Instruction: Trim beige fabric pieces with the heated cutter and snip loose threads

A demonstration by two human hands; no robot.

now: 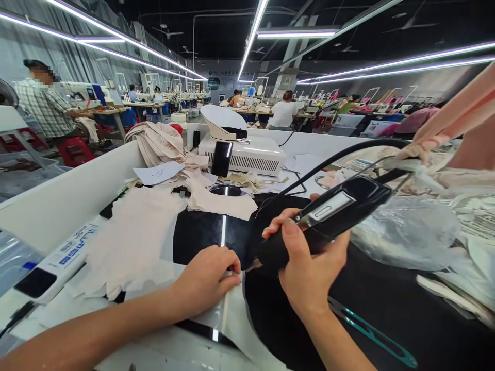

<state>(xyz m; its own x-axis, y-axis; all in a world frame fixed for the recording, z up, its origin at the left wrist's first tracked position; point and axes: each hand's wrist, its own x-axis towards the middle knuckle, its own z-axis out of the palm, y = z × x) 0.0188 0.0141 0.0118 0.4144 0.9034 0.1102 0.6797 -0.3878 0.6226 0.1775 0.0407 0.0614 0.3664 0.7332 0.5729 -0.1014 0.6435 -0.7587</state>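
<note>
My right hand is wrapped around a black corded handheld tool with a silver switch plate. Its narrow metal tip points left, close to the fingertips of my other hand. My left hand is closed, thumb and fingers together at the edge of a thin pale fabric piece. Exactly how the fingertips grip it is partly hidden. Beneath lies a glossy black surface with a bright light reflected in it. Black material extends under the tool and to the right.
Pale cut fabric lies left, beside a long white box. A phone leans against a white vented machine. A teal-edged tool and a clear plastic bag are right. The tool's cable arches overhead.
</note>
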